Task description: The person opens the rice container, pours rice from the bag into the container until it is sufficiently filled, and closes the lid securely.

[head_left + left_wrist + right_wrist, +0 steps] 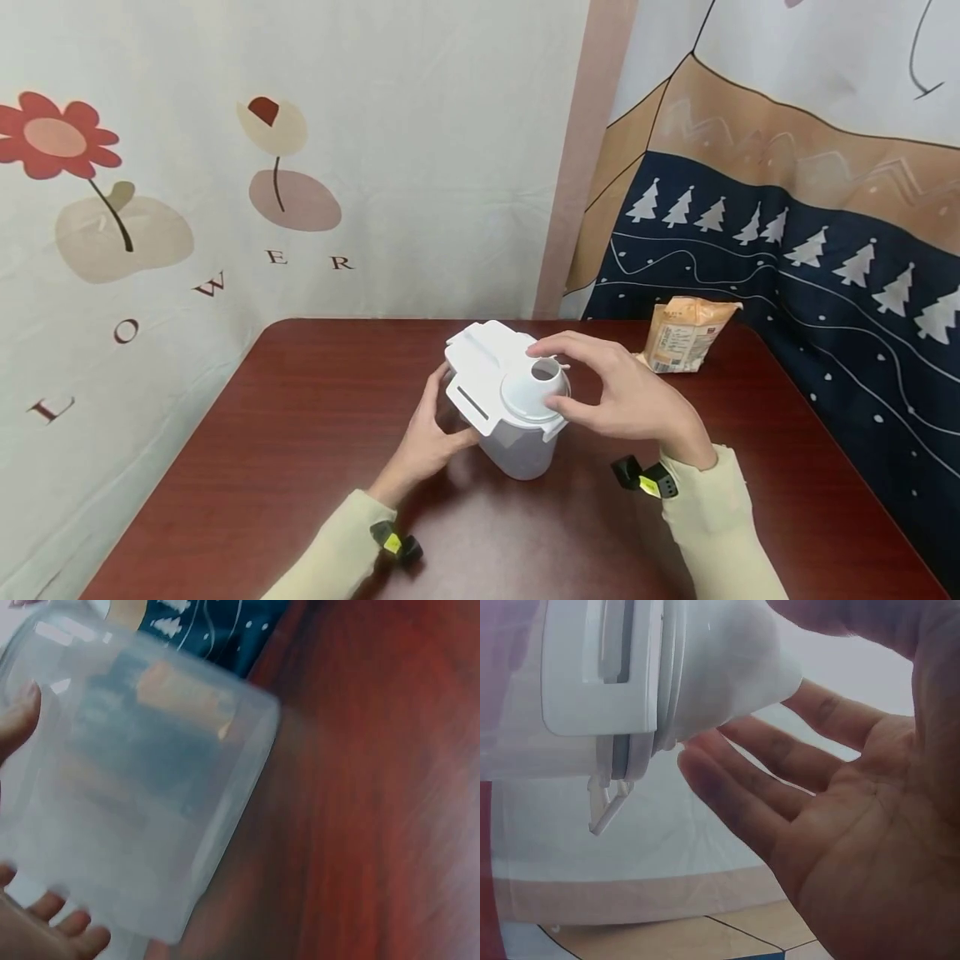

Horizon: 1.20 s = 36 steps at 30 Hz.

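Observation:
A translucent plastic container [517, 450] with a white lid [480, 358] tilts over the table, its top toward the camera. My left hand [427, 442] holds it by the side. In the left wrist view the thumb [19, 724] presses one side of the container [135, 810], with the other fingers [71, 926] across from it. A round white spout [536, 387] with an open hole rises from the lid. My right hand [630, 392] spreads around this spout, thumb and forefinger at opposite sides. In the right wrist view its fairly straight fingers [780, 750] reach behind the spout [727, 667].
An orange-and-white packet [686, 337] stands at the back right of the dark red-brown table [315, 392]. Printed curtains [420, 167] hang right behind the table and along its right side. A small white latch [607, 802] sticks out below the lid.

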Motion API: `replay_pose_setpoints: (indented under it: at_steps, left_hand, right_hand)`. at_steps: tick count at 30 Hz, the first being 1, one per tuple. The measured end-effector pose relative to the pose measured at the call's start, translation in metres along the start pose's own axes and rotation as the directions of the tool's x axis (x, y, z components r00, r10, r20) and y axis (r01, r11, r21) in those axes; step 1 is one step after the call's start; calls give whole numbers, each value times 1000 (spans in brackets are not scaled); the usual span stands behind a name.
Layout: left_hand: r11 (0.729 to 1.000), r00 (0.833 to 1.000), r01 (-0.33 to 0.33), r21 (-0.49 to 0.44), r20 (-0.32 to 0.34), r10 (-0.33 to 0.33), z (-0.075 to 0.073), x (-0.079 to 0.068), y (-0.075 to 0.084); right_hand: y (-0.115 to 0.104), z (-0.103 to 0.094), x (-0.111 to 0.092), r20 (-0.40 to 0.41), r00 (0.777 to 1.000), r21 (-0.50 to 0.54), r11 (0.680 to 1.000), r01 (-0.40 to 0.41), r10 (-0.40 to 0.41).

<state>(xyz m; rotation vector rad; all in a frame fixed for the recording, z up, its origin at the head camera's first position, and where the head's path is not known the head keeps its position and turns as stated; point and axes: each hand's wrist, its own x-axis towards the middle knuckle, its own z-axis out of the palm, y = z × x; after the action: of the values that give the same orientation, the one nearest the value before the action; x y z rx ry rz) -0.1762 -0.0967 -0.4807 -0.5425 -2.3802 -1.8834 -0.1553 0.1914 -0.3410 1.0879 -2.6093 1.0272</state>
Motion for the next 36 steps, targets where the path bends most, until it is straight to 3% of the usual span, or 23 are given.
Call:
replay_pose_setpoints:
  at_steps: [6,11,22,29,36]
  left_hand:
    - [995,992,102,-17,-75,-103,16,-9,9]
    - [993,991,110,-29,-79,-112,17,-8,7]
    - [999,997,-10,-37,72,13,-4,10,-8]
    - [972,975,-58,-227,194,104,-13,21,-19]
    - [971,970,-77,-228,208,126,-15,18,-19]
  right_hand:
    - [3,-1,-2,11,1000,6,1000,-6,5]
    - [3,-1,-2,15,1000,21,1000,-12,12]
    - [-2,4,1,10,1000,87,996,0,-1]
    - [-10,11,3,-7,999,87,995,-43,44]
    - [-11,11,3,-3,1000,42,999,-25,25]
